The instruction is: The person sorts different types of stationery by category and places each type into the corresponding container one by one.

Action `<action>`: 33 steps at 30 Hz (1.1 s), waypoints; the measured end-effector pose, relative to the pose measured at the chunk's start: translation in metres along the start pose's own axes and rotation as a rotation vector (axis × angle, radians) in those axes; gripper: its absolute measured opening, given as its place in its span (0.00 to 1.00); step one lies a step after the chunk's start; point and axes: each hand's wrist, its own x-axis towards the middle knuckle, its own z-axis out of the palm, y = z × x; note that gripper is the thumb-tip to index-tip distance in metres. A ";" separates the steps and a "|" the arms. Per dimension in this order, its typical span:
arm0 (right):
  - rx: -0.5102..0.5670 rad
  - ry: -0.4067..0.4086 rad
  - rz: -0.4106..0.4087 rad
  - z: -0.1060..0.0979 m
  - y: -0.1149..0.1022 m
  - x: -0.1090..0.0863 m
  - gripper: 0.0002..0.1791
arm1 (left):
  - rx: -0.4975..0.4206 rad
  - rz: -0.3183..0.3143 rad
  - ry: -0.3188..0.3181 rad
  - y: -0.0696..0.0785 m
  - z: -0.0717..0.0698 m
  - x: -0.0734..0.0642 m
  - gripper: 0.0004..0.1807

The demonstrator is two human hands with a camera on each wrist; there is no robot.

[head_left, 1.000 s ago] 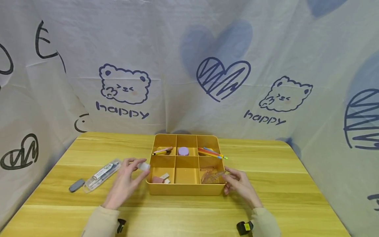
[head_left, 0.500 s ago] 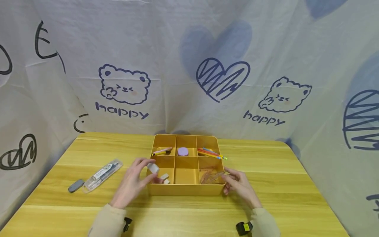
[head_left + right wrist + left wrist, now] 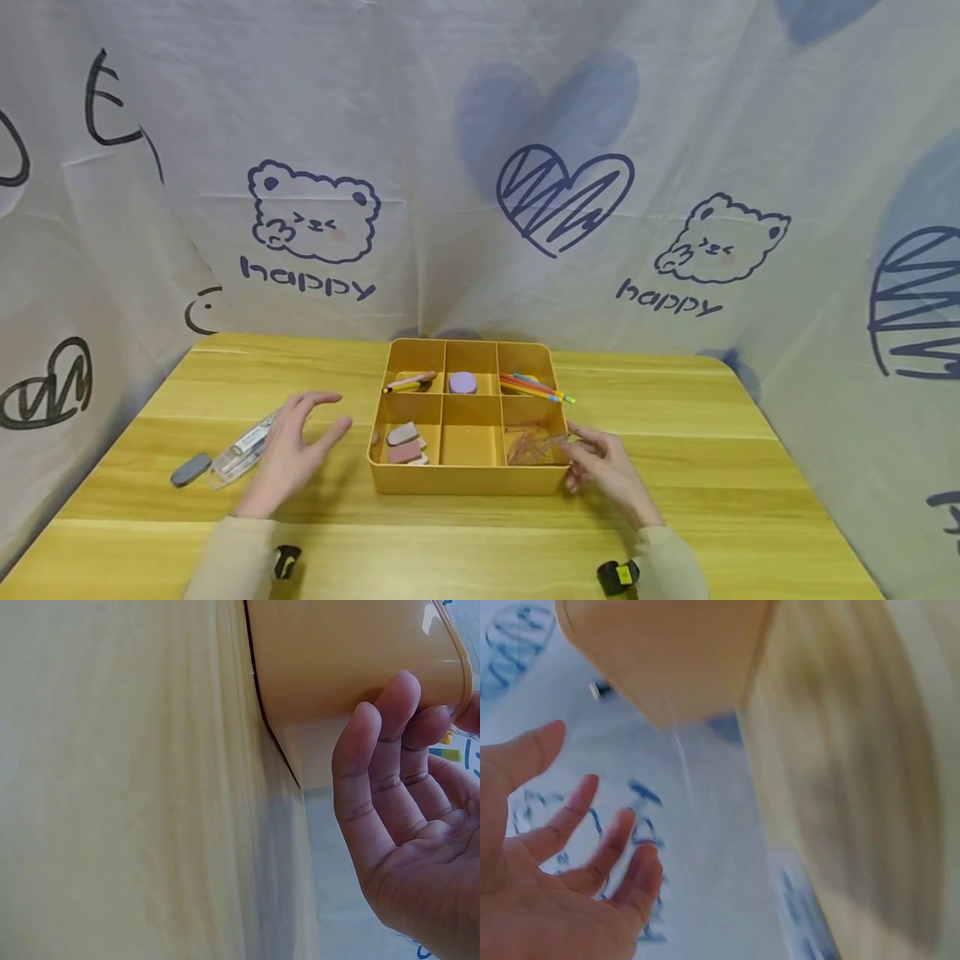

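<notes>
My left hand (image 3: 288,454) is left of the yellow compartment box (image 3: 471,479), thumb and fingers spread with nothing between them; the left wrist view shows the bare palm (image 3: 562,900) too. In the box's front left compartment lie a grey-white eraser (image 3: 402,433), a pink eraser (image 3: 404,452) and partly covered white ones. My right hand (image 3: 607,471) grips the box's right wall near the front corner. Its fingertips (image 3: 397,694) touch the outer wall, and the thumb is at the rim. Clear triangle rulers (image 3: 534,446) lie in the compartment beside it.
Pens (image 3: 408,383), a purple round item (image 3: 462,382) and coloured pencils (image 3: 536,387) occupy the back compartments. Left on the table (image 3: 465,550) are a clear case (image 3: 240,458), partly behind my left hand, and a grey oval item (image 3: 191,470). A printed cloth (image 3: 435,208) hangs behind.
My left hand carried the grey-white eraser over the box's front left compartment, let go of it there, and moved back left. My right hand stayed on the box.
</notes>
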 end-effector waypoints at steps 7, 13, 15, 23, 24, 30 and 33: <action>0.003 0.009 0.000 -0.001 -0.002 -0.002 0.37 | 0.134 -0.203 -0.102 -0.039 -0.033 -0.005 0.34; -0.004 0.015 -0.006 -0.001 -0.004 -0.003 0.37 | 0.208 -0.290 -0.154 -0.063 -0.053 -0.007 0.36; -0.003 0.020 -0.002 0.000 -0.005 -0.003 0.37 | 0.226 -0.301 -0.160 -0.069 -0.060 -0.008 0.36; -0.004 0.009 0.017 0.000 -0.004 -0.001 0.38 | 0.309 -0.254 -0.175 -0.093 -0.078 -0.016 0.33; -0.004 0.008 0.016 0.001 -0.004 -0.001 0.38 | 0.321 -0.245 -0.177 -0.095 -0.079 -0.016 0.33; -0.004 0.005 0.016 0.001 -0.003 -0.001 0.38 | 0.335 -0.225 -0.220 -0.105 -0.088 -0.019 0.31; -0.006 0.006 0.015 0.001 -0.002 -0.001 0.38 | 0.338 -0.232 -0.247 -0.107 -0.090 -0.021 0.32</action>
